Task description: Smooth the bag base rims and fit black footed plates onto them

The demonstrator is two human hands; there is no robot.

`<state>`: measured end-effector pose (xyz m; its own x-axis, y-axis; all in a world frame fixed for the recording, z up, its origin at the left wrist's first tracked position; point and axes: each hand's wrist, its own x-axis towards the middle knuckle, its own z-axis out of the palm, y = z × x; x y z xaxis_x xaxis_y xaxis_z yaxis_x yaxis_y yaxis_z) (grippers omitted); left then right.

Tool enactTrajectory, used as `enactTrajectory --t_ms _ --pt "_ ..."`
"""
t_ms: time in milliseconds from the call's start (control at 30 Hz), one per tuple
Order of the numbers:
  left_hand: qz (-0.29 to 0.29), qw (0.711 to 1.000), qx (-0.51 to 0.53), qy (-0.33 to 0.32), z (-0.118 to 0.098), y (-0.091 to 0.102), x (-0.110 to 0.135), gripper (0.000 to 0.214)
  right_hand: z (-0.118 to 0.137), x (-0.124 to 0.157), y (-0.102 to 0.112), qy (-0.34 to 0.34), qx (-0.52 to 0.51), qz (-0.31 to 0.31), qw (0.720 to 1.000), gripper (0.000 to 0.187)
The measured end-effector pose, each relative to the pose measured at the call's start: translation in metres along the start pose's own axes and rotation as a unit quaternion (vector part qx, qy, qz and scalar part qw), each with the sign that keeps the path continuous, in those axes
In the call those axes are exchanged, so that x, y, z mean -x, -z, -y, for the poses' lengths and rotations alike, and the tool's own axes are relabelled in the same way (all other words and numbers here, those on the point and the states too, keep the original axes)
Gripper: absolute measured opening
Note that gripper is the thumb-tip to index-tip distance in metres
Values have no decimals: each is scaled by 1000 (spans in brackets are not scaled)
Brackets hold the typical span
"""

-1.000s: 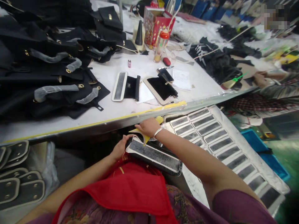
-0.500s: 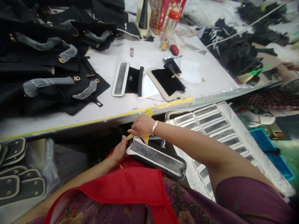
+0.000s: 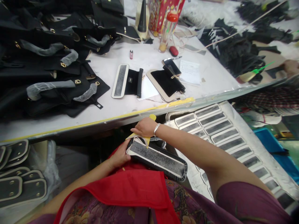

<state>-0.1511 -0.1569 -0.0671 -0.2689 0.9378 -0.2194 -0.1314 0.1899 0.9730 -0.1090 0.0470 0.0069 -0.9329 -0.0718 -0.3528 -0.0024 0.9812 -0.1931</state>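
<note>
On my lap lies a black handbag, its long side up, with a speckled grey panel edged in cream on top. My left hand grips the bag's left end, thumb along the near side and the other fingers hidden behind it. A flat yellow scraper is in my closed right hand. Its pointed corner rests at the panel's upper left edge, by a loose cream strip. Part of the scraper shows above my knuckles. Clear plastic wrapping shows behind the bag.
Ahead is a white worktable with a yellow-taped edge, black bags, two opened pouch pieces, a phone and a red-lidded bottle. Rows of panels lie on a board at right. Another person's hand is far right.
My right hand has shifted slightly right and down with the scraper, which is tilted more. My left hand has slid a little lower around the bag's end.
</note>
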Motion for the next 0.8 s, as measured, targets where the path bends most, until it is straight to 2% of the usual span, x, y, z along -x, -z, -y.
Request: enactTrajectory --t_ms 67,133,233,500,633,733,800 --pt "54 992 -111 -37 -4 14 1 105 0 0 -1 5 -4 -6 1000 61" --pt "66 976 -201 -57 -5 24 -1 100 0 -1 -2 7 -5 -12 1000 61" --pt "66 966 -242 -59 -5 29 -6 93 -1 -1 -1 7 -1 -21 1000 61" --pt "42 980 -192 -36 -5 19 -9 88 -8 -2 2 23 22 -33 999 62" --pt "37 987 -154 -28 -7 20 -9 86 -9 -5 4 40 36 -47 997 61" --pt "85 989 -123 -20 -13 25 -8 86 -5 -8 6 77 47 -52 995 60" --pt "121 991 -53 -24 -15 27 -7 91 -1 -11 7 103 49 -56 992 60"
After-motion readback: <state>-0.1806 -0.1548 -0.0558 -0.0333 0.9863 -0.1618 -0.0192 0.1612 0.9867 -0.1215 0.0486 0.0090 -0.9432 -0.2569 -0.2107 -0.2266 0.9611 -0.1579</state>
